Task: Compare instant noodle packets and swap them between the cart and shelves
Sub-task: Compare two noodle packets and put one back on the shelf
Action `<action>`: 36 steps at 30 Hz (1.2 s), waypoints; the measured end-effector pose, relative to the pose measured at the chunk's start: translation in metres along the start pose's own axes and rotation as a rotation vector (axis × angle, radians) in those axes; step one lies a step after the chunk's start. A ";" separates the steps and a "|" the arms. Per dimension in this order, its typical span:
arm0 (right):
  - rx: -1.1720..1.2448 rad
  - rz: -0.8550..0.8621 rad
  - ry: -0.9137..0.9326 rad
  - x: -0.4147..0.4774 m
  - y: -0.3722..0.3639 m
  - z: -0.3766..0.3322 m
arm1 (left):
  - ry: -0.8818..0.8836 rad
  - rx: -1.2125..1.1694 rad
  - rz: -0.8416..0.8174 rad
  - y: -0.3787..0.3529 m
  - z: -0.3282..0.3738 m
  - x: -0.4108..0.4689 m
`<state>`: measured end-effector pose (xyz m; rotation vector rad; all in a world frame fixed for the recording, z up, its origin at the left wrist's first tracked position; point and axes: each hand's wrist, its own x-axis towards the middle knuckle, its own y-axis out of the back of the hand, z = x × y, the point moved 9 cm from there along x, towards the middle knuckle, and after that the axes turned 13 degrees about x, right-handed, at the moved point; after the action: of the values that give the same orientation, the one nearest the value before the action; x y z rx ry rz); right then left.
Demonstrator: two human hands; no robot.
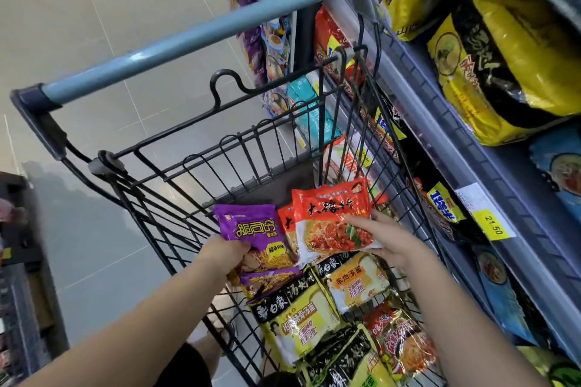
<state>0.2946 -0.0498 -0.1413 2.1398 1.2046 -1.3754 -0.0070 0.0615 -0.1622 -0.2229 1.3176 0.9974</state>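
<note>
Inside the black wire cart (220, 160), my left hand (224, 253) grips a purple noodle packet (251, 228) by its lower left corner. My right hand (382, 239) holds an orange-red noodle packet (330, 220) by its right edge, thumb on the front. Both packets are held side by side above the cart's load. A second orange packet (286, 223) shows just behind the one I hold. Below lie yellow-and-black packets (295, 320), a pale yellow packet (355, 283), another purple packet (267, 281) and a red one (399, 342).
The cart's blue handle (188, 38) crosses the upper left. Shelves (465, 148) on the right carry big yellow multipacks (515, 56), blue packs and a yellow price tag (493, 225). Hanging snack bags (267, 28) stand ahead. Grey tiled floor (94, 41) lies to the left.
</note>
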 end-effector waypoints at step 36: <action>0.672 0.593 1.093 -0.510 -0.007 0.025 | -1.402 0.081 -0.716 0.100 0.240 -0.391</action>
<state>0.1835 -0.3051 0.2865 3.5057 0.1779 -0.2733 0.1199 0.0891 0.2894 0.0916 -0.0543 0.2749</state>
